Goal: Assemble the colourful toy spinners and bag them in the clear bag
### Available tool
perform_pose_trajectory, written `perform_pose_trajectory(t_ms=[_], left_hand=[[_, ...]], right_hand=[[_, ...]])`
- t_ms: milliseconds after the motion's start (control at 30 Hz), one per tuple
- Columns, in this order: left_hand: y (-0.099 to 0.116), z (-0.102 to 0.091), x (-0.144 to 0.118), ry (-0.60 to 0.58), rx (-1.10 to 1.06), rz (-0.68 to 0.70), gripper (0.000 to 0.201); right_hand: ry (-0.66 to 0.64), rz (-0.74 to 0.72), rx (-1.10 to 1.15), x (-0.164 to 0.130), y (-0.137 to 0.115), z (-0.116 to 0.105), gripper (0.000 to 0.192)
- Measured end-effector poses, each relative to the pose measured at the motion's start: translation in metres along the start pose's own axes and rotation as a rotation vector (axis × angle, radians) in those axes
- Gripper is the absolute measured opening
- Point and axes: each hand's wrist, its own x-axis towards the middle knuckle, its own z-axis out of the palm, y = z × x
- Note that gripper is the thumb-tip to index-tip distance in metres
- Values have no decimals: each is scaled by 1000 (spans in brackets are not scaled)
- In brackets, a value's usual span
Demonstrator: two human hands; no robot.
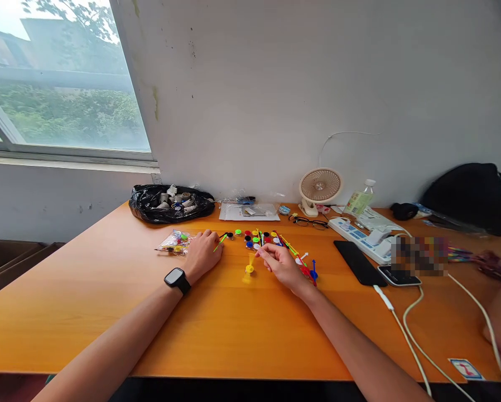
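Observation:
My left hand (205, 250) rests on the table, fingers stretched forward and partly curled, with a green arrow-shaped stem (220, 243) beside its fingertips. In front of my right hand (279, 264) is a yellow spinning top (249, 269), smeared by motion. My right thumb and fingers are pinched together close to its stem; whether they touch it I cannot tell. Beyond the hands sit several small coloured discs, among them a green disc (238, 231). A blue top (313, 274) with an upright arrow stem stands to the right, near a red stem (306, 272).
Left of my left hand lies a clear bag of coloured parts (174, 241). Behind are a black plastic bag (148, 204), a white fan (321, 187) and glasses (311, 222). A dark phone (359, 262), a power strip (355, 237) and cables lie right. Another person's arm shows far right.

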Motion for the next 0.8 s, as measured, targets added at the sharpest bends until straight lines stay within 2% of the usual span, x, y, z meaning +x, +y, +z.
perform_pose_trajectory(t_ms=[233, 533, 633, 800], left_hand=[[0, -3, 1, -34, -47, -50, 13], [6, -11, 2, 54, 66, -99, 11], [7, -12, 2, 114, -12, -84, 8], [11, -13, 3, 276, -263, 49, 12]], right_hand=[[-2, 5, 2, 0, -3, -1, 52], [-3, 1, -21, 0, -4, -2, 51], [1, -3, -33, 0, -2, -2, 52], [-7, -10, -43, 0, -2, -2, 51]])
